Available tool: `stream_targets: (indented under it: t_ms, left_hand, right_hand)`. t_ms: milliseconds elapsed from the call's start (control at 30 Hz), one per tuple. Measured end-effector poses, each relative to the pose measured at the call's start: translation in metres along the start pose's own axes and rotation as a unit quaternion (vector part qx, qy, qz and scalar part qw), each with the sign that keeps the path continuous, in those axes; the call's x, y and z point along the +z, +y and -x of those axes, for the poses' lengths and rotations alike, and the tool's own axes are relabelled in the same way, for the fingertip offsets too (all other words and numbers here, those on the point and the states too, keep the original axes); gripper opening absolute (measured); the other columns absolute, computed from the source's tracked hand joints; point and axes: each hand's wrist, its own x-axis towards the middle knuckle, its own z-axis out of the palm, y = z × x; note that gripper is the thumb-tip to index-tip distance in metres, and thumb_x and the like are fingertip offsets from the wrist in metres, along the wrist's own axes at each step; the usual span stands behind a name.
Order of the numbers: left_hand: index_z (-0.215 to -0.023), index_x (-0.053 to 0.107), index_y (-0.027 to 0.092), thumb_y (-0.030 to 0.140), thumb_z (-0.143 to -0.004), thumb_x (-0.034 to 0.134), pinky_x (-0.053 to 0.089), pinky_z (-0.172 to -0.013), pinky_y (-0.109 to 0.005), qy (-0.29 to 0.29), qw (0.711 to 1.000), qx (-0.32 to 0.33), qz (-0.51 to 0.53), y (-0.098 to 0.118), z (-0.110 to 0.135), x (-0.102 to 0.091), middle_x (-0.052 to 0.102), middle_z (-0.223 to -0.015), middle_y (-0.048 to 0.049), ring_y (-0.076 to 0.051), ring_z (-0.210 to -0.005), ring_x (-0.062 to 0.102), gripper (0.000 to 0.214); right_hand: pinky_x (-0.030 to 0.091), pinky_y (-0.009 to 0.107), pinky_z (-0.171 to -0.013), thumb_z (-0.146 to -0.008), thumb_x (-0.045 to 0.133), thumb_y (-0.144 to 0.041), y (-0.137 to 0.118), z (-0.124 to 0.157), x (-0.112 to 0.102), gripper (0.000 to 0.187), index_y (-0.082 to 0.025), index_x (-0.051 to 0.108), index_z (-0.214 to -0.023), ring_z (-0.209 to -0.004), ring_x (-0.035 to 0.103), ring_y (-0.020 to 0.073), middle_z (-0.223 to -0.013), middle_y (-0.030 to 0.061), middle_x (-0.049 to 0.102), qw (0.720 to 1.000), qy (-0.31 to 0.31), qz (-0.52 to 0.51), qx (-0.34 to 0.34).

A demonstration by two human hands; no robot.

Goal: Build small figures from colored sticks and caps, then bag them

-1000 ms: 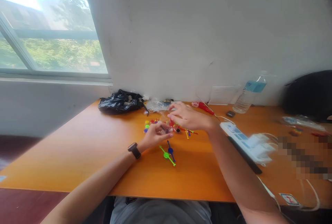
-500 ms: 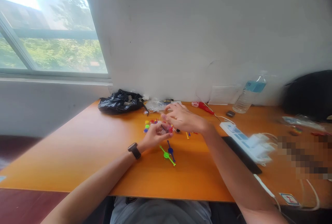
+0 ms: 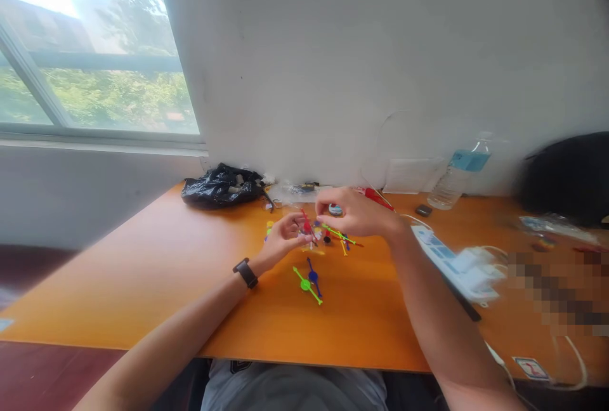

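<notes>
Small coloured plastic sticks and discs (image 3: 333, 238) lie scattered on the orange table (image 3: 143, 271). My left hand (image 3: 285, 236), with a black watch on its wrist, is closed around a small red piece (image 3: 307, 227) with a thin stick. My right hand (image 3: 354, 213) is pinched just to the right of it, fingertips close to the red piece and near a green stick (image 3: 339, 233). A green and a blue stick-and-disc piece (image 3: 308, 283) lie crossed on the table, nearer to me than both hands.
A black plastic bag (image 3: 219, 186) and clear wrappers sit at the back by the wall. A red-handled tool (image 3: 378, 197), a water bottle (image 3: 457, 173), a white power strip (image 3: 451, 262) with cables and a dark bag (image 3: 568, 176) are to the right.
Both hands have lifted a little off the table. My right hand has drawn back to the right and pinched shut, uncovering the sticks beneath it; the left hand has raised the red piece.
</notes>
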Motion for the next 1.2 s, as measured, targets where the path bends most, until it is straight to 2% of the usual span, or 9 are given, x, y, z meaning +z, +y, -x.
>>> stream_targets:
  t_ms: [200, 400, 500, 600, 733, 833, 967, 1100, 1200]
  left_hand:
    - [-0.128, 0.070, 0.019, 0.035, -0.079, 0.092, 0.057, -0.102, -0.043, -0.023, 0.999, -0.005, 0.036, 0.002, -0.001, -0.002, 0.076, -0.122, -0.0131, -0.026, -0.111, 0.073, 0.056]
    - [-0.123, 0.074, 0.017, 0.037, -0.082, 0.089, 0.059, -0.097, -0.042, -0.060, 0.997, -0.009, 0.037, 0.008, 0.001, 0.002, 0.079, -0.118, -0.0143, -0.029, -0.107, 0.076, 0.048]
    - [-0.120, 0.075, 0.016, 0.039, -0.084, 0.087, 0.060, -0.092, -0.039, -0.048, 0.998, -0.022, 0.029, 0.011, 0.002, 0.002, 0.080, -0.116, -0.0139, -0.028, -0.102, 0.077, 0.045]
    - [-0.116, 0.078, 0.016, 0.044, -0.085, 0.085, 0.059, -0.079, -0.033, -0.032, 0.998, -0.054, 0.014, 0.013, 0.002, 0.001, 0.082, -0.109, -0.0127, -0.025, -0.091, 0.078, 0.042]
    - [-0.095, 0.080, 0.015, 0.051, -0.086, 0.082, 0.052, -0.066, -0.027, 0.006, 0.998, -0.060, -0.019, 0.017, 0.003, 0.001, 0.081, -0.087, -0.0096, -0.021, -0.076, 0.074, 0.037]
    - [-0.085, 0.079, 0.013, 0.055, -0.086, 0.080, 0.049, -0.063, -0.026, 0.003, 0.998, -0.051, -0.032, 0.020, 0.003, 0.002, 0.080, -0.082, -0.0100, -0.019, -0.070, 0.071, 0.042]
    - [-0.084, 0.078, 0.013, 0.060, -0.088, 0.076, 0.048, -0.061, -0.027, 0.017, 0.999, -0.051, -0.005, 0.021, 0.002, 0.003, 0.078, -0.076, -0.0097, -0.019, -0.066, 0.069, 0.047]
    - [-0.087, 0.073, 0.015, 0.054, -0.081, 0.084, 0.042, -0.055, -0.024, 0.058, 0.997, -0.048, 0.004, 0.019, 0.000, 0.003, 0.077, -0.075, -0.0064, -0.015, -0.061, 0.064, 0.041]
    - [-0.083, 0.072, 0.015, 0.057, -0.080, 0.084, 0.036, -0.051, -0.023, 0.051, 0.997, -0.057, -0.014, 0.019, 0.000, 0.002, 0.077, -0.076, -0.0072, -0.013, -0.058, 0.061, 0.044]
  right_hand:
    - [0.043, 0.032, -0.066, -0.088, 0.062, -0.023, -0.004, 0.001, 0.000, 0.010, -0.023, 0.067, -0.079, -0.073, 0.060, 0.0188, -0.080, 0.0004, 0.070, 1.000, -0.008, -0.006, 0.007]
    - [0.044, 0.030, -0.069, -0.090, 0.061, -0.023, -0.001, -0.003, 0.003, 0.010, -0.020, 0.067, -0.082, -0.077, 0.060, 0.0175, -0.084, 0.0020, 0.071, 0.999, -0.009, -0.040, 0.012]
    - [0.043, 0.028, -0.068, -0.088, 0.061, -0.019, 0.002, -0.004, 0.005, 0.009, -0.019, 0.068, -0.083, -0.078, 0.061, 0.0169, -0.084, 0.0019, 0.071, 0.998, -0.031, -0.048, 0.012]
    - [0.043, 0.027, -0.065, -0.087, 0.062, -0.018, 0.004, -0.006, 0.007, 0.010, -0.019, 0.070, -0.083, -0.076, 0.061, 0.0162, -0.082, 0.0015, 0.071, 0.996, -0.068, -0.054, 0.016]
    - [0.042, 0.027, -0.064, -0.087, 0.062, -0.017, 0.007, -0.007, 0.010, 0.011, -0.019, 0.071, -0.081, -0.074, 0.060, 0.0157, -0.081, 0.0014, 0.070, 0.995, -0.073, -0.055, 0.028]
    - [0.043, 0.027, -0.064, -0.087, 0.063, -0.018, 0.010, -0.007, 0.011, 0.010, -0.018, 0.071, -0.083, -0.074, 0.061, 0.0158, -0.081, 0.0014, 0.071, 0.995, -0.071, -0.061, 0.030]
    - [0.043, 0.027, -0.065, -0.088, 0.062, -0.019, 0.013, -0.007, 0.011, 0.010, -0.018, 0.071, -0.083, -0.074, 0.061, 0.0159, -0.081, 0.0016, 0.071, 0.996, -0.069, -0.051, 0.030]
    - [0.042, 0.026, -0.064, -0.086, 0.061, -0.016, 0.014, -0.007, 0.008, 0.010, -0.018, 0.070, -0.082, -0.072, 0.060, 0.0153, -0.080, 0.0013, 0.070, 0.996, -0.074, -0.041, 0.033]
    - [0.042, 0.026, -0.064, -0.084, 0.061, -0.015, 0.015, -0.007, 0.006, 0.009, -0.018, 0.069, -0.080, -0.072, 0.060, 0.0151, -0.079, 0.0012, 0.069, 0.996, -0.074, -0.042, 0.030]
